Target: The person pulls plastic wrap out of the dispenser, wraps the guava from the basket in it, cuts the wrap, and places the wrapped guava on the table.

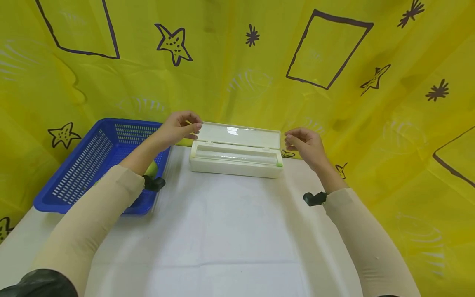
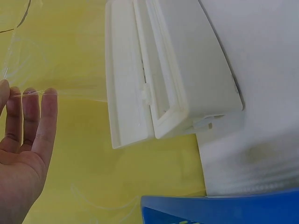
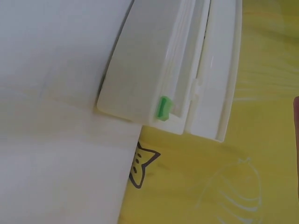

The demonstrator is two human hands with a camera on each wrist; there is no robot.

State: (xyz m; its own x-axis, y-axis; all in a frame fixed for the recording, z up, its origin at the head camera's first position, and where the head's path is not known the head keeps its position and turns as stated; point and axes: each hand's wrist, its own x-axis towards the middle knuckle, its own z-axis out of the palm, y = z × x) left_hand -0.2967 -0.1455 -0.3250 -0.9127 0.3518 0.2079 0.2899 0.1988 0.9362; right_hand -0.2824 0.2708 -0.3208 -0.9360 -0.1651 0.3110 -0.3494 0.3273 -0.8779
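Note:
A white cling film dispenser (image 1: 237,168) stands at the table's back edge, its lid (image 1: 252,137) raised toward the curtain. Clear cling film (image 2: 81,94) stretches out past the lid, faint against the yellow. My left hand (image 1: 182,126) pinches the film's edge between thumb and fingers, just off the lid's left end; the left wrist view shows its other fingers (image 2: 48,116) straighter behind the film. Beyond the lid's right end, my right hand (image 1: 305,144) has thumb and forefinger together in a pinch, the film there barely visible. A green slider (image 3: 164,108) sits at the dispenser's right end.
A blue plastic basket (image 1: 79,173) stands at the left under my left forearm, with a round green item (image 1: 151,170) partly hidden in it. White cloth covers the table (image 1: 230,231). A yellow patterned curtain (image 1: 222,66) hangs close behind.

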